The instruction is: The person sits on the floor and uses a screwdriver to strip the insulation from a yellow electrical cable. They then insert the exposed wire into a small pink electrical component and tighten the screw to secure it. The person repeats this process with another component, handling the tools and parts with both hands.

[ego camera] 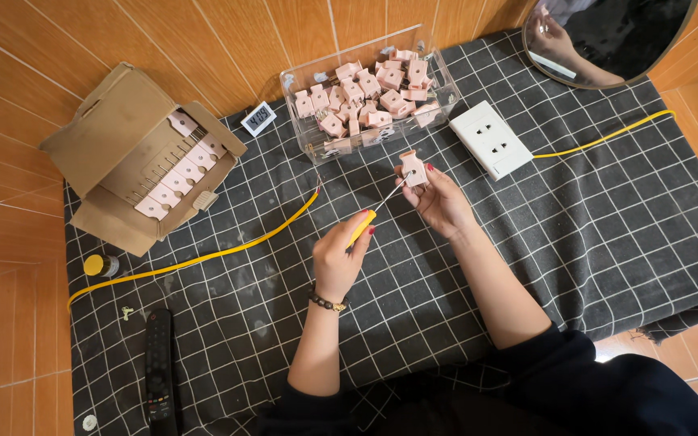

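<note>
Pink plug adapter point(413, 169) sits pinched in your right hand point(439, 202), above the middle of the checked cloth point(607, 226), while your left hand point(339, 257) is wrapped around the yellow-handled screwdriver point(369, 220), its tip meeting the part. Keep the shaft in line with the screw and brace the adapter firmly. Farther off, the clear plastic bin point(309, 141) holds loose pink adapters; at far left the cardboard box point(107, 141) holds them in a row.
</note>
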